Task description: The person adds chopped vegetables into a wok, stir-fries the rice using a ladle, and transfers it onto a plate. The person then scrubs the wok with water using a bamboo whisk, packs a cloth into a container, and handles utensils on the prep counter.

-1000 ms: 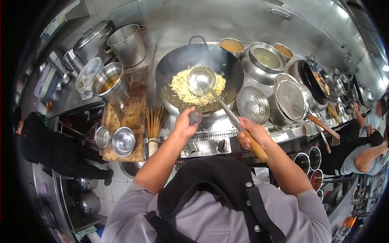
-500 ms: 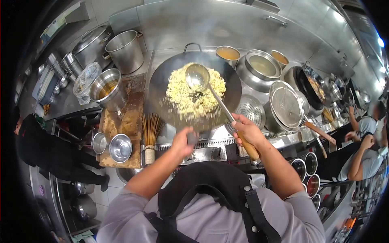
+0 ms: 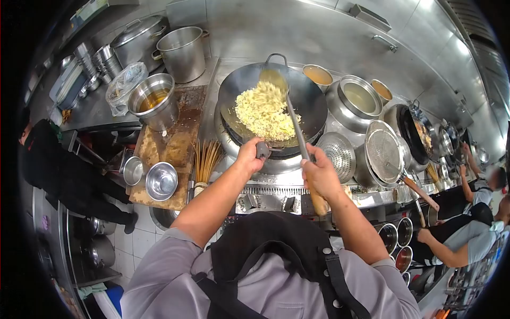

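A large dark wok [image 3: 312, 109] is in front of me, holding a heap of yellowish fried rice [image 3: 263, 114]. My left hand [image 3: 251, 156] is closed round the wok's near handle, with a dark grey pad [image 3: 263, 149] showing at the grip. Wrapped round the wooden handle of a long ladle [image 3: 295, 123] are the fingers of my right hand [image 3: 323, 173]. The ladle's bowl is at the far side of the wok, among blurred rice. Under the wok, a dark burner ring shows at its near left.
To the left, a stained board [image 3: 180, 119] bears a pot of brown liquid [image 3: 155, 103] and metal bowls [image 3: 161, 181]. A bamboo brush [image 3: 206, 162] stands near my left forearm. At right are a perforated skimmer [image 3: 337, 156] and a mesh strainer [image 3: 384, 151]. Other people stand at both sides.
The ladle's bowl has gone from over the rice to the wok's far side. The rice, spread and flying toward the near rim before, is now gathered in the wok. The camera view has shifted.
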The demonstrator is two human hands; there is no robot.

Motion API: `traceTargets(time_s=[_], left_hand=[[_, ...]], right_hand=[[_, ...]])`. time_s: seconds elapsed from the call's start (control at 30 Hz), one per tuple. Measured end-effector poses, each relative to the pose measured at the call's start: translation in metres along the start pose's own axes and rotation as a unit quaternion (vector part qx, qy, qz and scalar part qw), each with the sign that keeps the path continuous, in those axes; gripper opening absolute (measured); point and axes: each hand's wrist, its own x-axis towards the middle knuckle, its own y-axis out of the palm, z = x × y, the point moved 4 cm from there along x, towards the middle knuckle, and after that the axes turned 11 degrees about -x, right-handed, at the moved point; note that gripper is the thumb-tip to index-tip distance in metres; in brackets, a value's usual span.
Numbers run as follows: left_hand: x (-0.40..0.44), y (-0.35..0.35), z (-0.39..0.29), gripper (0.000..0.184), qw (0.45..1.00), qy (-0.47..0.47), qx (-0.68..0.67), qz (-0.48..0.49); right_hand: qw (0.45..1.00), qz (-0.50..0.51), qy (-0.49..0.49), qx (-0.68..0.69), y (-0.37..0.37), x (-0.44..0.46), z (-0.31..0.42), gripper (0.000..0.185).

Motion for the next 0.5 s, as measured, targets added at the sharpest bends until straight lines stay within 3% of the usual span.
traceTargets(time_s=[0.17,0.23,0.3,0.37,0.4,0.5], left_hand=[[-0.009,0.003,-0.001,0.010,1.000,0.005,0.006,-0.027],[-0.015,0.007,-0.001,0.007,1.000,0.002,0.009,-0.006],[-0.010,0.001,0.000,0.008,1.000,0.002,0.010,-0.006],[-0.005,0.005,0.000,0.009,1.000,0.008,0.006,0.003],[-0.007,0.004,0.001,0.010,1.000,0.003,0.005,0.000],[-0.011,0.005,-0.002,0.012,1.000,0.002,-0.003,-0.003]], right_hand=[[0.997,0.007,-0.058,-0.049,-0.024,-0.031,0.024,0.054],[0.989,0.079,0.064,0.107,-0.012,-0.022,0.005,0.056],[0.982,0.102,0.118,0.107,-0.001,0.020,-0.034,0.055],[0.996,0.028,0.050,-0.064,-0.007,0.058,-0.041,0.054],[0.997,-0.003,0.010,-0.075,-0.012,0.067,-0.043,0.053],[0.995,-0.078,0.021,-0.062,-0.047,0.073,-0.034,0.056]])
